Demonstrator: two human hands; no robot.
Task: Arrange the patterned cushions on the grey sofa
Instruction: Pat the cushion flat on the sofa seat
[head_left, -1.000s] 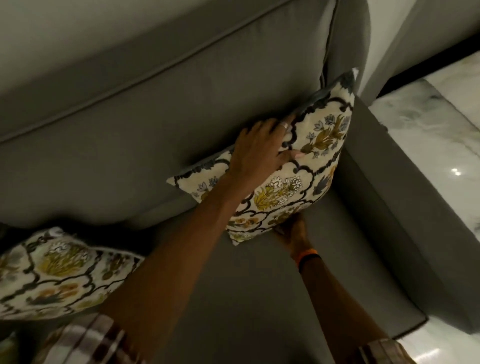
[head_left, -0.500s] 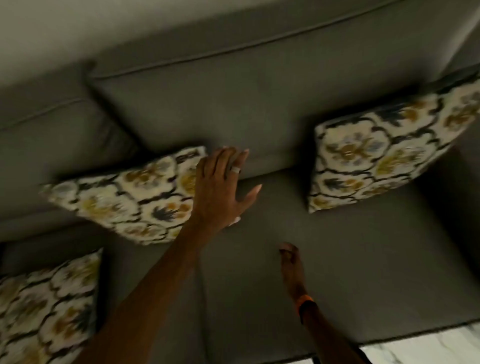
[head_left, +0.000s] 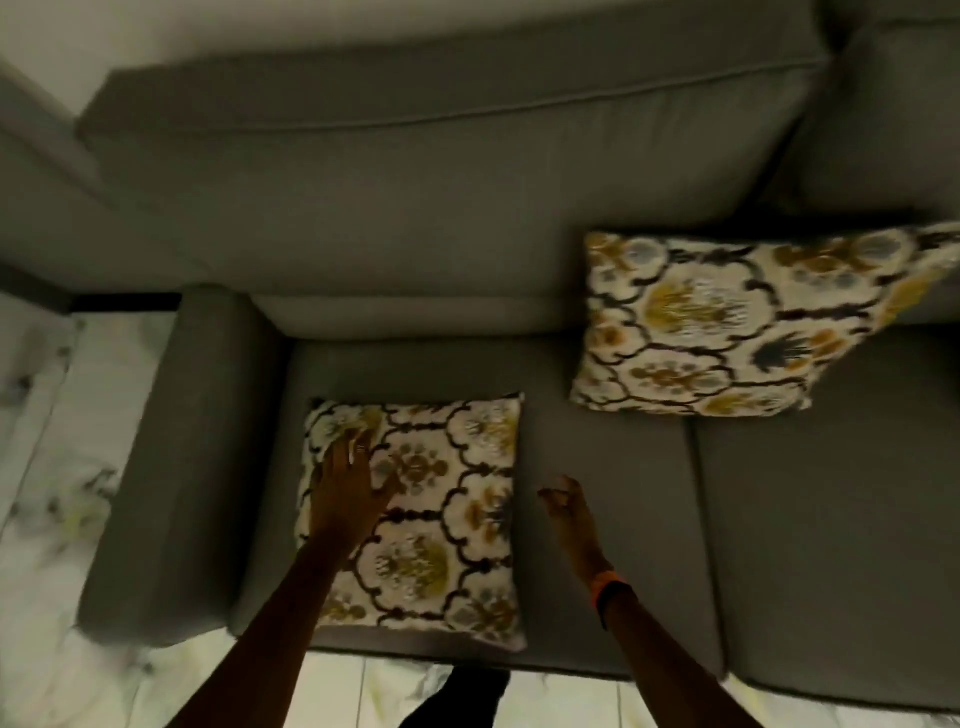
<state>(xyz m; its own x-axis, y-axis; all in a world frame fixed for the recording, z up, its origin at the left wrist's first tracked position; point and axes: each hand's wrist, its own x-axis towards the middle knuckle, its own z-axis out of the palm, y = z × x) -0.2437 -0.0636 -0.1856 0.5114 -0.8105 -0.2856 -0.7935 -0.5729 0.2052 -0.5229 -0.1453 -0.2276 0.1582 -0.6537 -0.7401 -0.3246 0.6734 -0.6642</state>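
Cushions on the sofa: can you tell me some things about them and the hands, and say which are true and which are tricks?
1. The left hand lies on the flat cushion. True.
2. The right hand holds a cushion. False: it is empty, above the seat.
3. The other cushion leans against the backrest. True.
4. The two cushions touch. False: bare seat lies between them.
5. The wristband is green. False: it is orange.

far cushion corner cut off right, left hand motion-blurred
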